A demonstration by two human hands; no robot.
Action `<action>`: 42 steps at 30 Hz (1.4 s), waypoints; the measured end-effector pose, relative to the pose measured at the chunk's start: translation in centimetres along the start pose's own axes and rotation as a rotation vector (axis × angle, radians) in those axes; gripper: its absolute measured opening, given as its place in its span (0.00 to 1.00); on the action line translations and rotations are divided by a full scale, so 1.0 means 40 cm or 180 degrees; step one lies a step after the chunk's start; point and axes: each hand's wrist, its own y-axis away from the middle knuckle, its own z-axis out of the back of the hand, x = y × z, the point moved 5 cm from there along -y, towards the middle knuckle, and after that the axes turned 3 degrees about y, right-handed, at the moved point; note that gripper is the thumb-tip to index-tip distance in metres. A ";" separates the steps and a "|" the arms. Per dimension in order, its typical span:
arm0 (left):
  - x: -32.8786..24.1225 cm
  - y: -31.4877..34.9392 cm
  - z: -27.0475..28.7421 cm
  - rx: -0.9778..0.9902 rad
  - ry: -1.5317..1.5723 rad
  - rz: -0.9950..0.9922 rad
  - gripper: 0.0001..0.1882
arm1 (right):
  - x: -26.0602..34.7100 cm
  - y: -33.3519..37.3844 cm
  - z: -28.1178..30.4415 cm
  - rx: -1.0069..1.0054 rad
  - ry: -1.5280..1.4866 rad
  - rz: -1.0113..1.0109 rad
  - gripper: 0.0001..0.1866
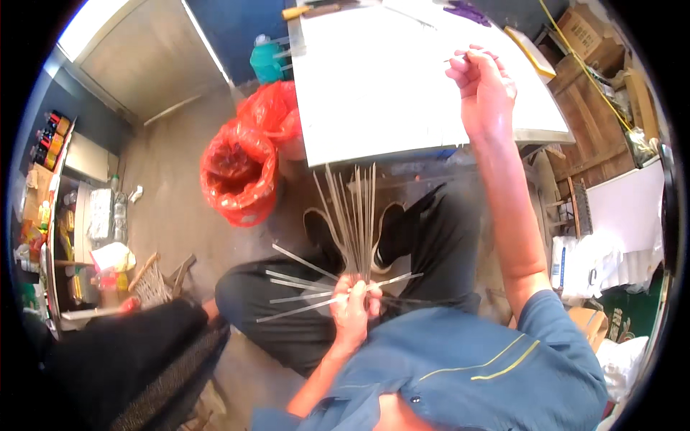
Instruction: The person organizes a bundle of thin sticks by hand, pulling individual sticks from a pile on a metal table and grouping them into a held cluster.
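Note:
My left hand (350,309) is closed round the lower part of a bundle of thin pale strips (353,212), held above my lap. Most of the strips stand close together and fan out toward the white table (381,93). Several others cross them near my fingers and stick out sideways, mainly to the left. My right hand (485,82) is raised over the table's right part, its fingers curled with the tips together. A small dark tip shows beside those fingertips, but what it belongs to cannot be made out.
A bin lined with a red plastic bag (241,172) stands left of the table, a teal jug (267,59) behind it. Purple material (467,11) lies at the table's far edge. Someone in dark clothing (136,359) is close at lower left, near stocked shelves (61,237).

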 end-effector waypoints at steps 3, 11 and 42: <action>0.003 -0.003 0.018 0.0000 0.0153 0.0030 0.05 | 0.022 -0.013 -0.048 0.0051 -0.0069 0.0379 0.06; 0.004 -0.012 0.027 0.0118 0.0309 -0.0012 0.05 | -0.086 -0.026 -0.177 0.1033 0.1905 0.1686 0.02; -0.008 -0.023 0.063 0.0020 0.0335 -0.0007 0.05 | -0.423 -0.134 -0.125 0.2047 0.4407 0.0724 0.08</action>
